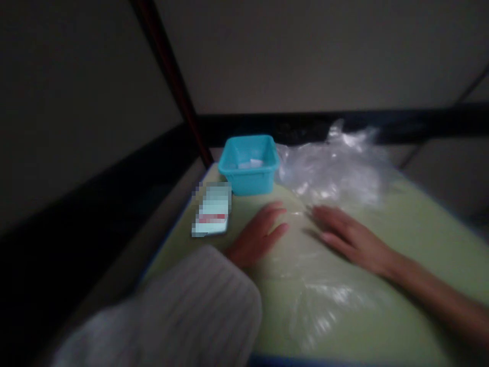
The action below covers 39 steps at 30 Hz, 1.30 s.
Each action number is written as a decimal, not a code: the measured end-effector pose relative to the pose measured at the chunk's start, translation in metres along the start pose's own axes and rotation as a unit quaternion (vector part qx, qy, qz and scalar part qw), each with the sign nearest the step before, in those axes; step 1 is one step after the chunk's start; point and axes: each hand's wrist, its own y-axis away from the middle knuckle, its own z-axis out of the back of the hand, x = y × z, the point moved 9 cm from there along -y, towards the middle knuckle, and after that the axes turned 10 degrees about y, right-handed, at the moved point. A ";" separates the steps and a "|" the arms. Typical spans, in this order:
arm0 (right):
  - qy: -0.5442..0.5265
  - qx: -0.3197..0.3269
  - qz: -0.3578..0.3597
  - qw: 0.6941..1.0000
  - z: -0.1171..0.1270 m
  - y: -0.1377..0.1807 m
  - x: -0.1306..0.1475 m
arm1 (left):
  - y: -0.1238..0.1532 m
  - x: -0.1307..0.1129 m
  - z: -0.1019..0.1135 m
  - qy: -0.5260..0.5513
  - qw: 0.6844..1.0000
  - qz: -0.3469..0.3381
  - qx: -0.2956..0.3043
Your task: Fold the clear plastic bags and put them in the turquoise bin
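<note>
A clear plastic bag (324, 300) lies spread over the green tabletop in front of me. My left hand (263, 234) is at its left side, fingers stretched out and apart from the thumb, holding nothing. Over the bag's upper right part is my right hand (349, 237), palm down with its fingers extended, also holding nothing. Whether either hand presses on the plastic is hard to tell in the blur. A pale sleeve covers my left forearm.
A turquoise plastic basket (252, 182) with something whitish inside stands at the far end of the green table (428, 244). Beside it on the right is a heap of crumpled clear plastic (336, 168). A phone with a lit, pixelated screen (214, 209) lies near the left edge.
</note>
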 end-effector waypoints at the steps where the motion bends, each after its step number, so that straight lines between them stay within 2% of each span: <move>1: 0.001 0.002 -0.004 1.000 -0.002 -0.002 0.000 | -0.003 0.004 0.003 -0.008 1.000 0.000 -0.009; 5: 0.022 0.015 0.003 1.000 -0.012 -0.008 0.002 | -0.013 0.026 0.010 -0.040 0.999 0.027 -0.018; 8: 0.044 0.016 0.009 0.999 -0.018 -0.011 0.003 | -0.016 0.032 0.012 -0.062 0.998 0.021 -0.022; 24: 0.062 0.002 0.040 0.997 -0.024 -0.011 0.008 | -0.020 0.039 0.009 -0.055 0.998 0.009 -0.032; 39: 0.009 -0.019 0.105 0.994 -0.020 -0.009 0.020 | -0.023 0.038 0.006 0.022 0.999 0.031 -0.029</move>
